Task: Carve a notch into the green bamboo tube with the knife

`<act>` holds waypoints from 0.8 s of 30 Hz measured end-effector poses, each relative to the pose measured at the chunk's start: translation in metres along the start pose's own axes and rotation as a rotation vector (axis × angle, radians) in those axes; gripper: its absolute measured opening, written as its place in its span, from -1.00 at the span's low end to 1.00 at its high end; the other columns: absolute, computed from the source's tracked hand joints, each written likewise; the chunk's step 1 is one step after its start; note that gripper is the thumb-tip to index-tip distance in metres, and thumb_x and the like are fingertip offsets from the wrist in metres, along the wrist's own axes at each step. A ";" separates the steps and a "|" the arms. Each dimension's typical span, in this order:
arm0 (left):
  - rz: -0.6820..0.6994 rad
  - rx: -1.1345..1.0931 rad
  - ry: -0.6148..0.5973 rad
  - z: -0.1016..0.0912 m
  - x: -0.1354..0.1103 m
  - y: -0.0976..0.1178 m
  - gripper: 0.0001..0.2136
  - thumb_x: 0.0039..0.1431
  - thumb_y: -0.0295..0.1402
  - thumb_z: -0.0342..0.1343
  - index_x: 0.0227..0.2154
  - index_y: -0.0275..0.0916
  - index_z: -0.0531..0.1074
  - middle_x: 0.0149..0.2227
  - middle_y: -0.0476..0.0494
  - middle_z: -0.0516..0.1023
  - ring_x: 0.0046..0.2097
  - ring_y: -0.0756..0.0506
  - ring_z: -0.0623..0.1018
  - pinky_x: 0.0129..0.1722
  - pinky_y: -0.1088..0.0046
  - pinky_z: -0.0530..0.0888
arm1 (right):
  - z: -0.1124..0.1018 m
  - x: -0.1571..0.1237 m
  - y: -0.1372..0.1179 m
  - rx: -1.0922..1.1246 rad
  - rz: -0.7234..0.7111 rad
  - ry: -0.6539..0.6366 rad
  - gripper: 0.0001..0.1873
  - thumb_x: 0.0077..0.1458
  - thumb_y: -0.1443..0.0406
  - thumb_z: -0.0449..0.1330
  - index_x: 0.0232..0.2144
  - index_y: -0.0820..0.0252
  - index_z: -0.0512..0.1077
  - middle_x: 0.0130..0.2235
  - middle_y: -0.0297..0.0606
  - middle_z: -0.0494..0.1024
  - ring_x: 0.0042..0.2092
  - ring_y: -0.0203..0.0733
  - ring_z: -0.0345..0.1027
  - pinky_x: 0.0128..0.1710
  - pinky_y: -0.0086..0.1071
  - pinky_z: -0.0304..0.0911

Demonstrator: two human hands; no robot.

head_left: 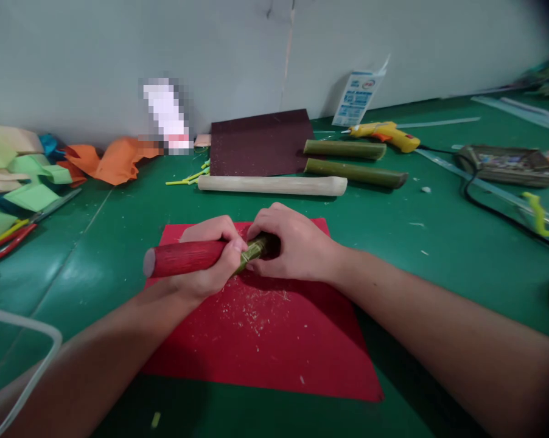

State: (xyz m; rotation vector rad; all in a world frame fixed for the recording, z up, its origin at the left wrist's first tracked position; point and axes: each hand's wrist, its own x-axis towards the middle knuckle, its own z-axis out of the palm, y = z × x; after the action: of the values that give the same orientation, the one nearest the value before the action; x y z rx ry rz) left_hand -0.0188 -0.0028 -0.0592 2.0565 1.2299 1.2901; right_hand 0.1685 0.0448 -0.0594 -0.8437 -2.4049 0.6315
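Note:
My left hand [215, 261] is wrapped round the thick red wooden handle [183, 260] of a tool, its working end hidden behind my fingers. Closed round a short piece of green bamboo [255, 250] is my right hand [297, 243], with a dark opening showing at the bamboo's end. Both hands meet over a red sheet [311, 340], where pale shavings [256, 316] lie scattered. My left thumb is against or very close to the bamboo; which of the two I cannot tell.
Behind the hands lie a peeled pale stick [272, 185], two split bamboo pieces [347, 149] and a dark brown sheet [260, 143]. A yellow glue gun [388, 134] trails a black cord on the right. Scissors [14, 243] and crumpled coloured paper [114, 161] are at left.

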 end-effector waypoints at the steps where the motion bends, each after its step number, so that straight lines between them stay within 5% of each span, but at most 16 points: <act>1: 0.001 0.000 0.010 0.000 0.000 -0.001 -0.80 0.20 -0.32 0.05 -0.53 -0.19 0.42 -0.50 -0.01 0.47 -0.44 -0.02 0.43 -0.43 0.39 0.36 | 0.000 0.000 0.000 0.001 0.004 0.002 -0.78 -0.10 0.20 0.34 -0.37 0.17 0.50 -0.33 -0.27 0.48 -0.26 -0.16 0.22 -0.28 -0.29 0.11; 15: -0.073 -0.065 0.076 -0.007 0.001 -0.003 -0.73 0.27 -0.25 0.03 -0.54 -0.17 0.43 -0.51 0.01 0.50 -0.45 -0.02 0.44 -0.46 0.42 0.40 | -0.002 0.000 -0.001 0.025 0.002 -0.002 -0.76 -0.07 0.17 0.36 -0.37 0.18 0.49 -0.34 -0.26 0.40 -0.24 -0.16 0.20 -0.23 -0.29 0.13; 24: -0.002 0.050 0.006 -0.009 -0.001 0.003 -0.85 0.24 -0.32 0.06 -0.42 -0.14 0.46 -0.42 0.02 0.54 -0.39 -0.01 0.47 -0.37 0.42 0.44 | -0.001 0.001 0.001 -0.005 -0.007 0.004 -0.74 -0.08 0.15 0.35 -0.38 0.20 0.50 -0.33 -0.24 0.41 -0.23 -0.14 0.21 -0.23 -0.27 0.13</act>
State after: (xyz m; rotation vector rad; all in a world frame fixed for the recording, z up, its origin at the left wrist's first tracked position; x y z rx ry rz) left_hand -0.0254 -0.0059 -0.0537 2.0874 1.2790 1.2777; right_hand 0.1692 0.0465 -0.0588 -0.8373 -2.4063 0.6207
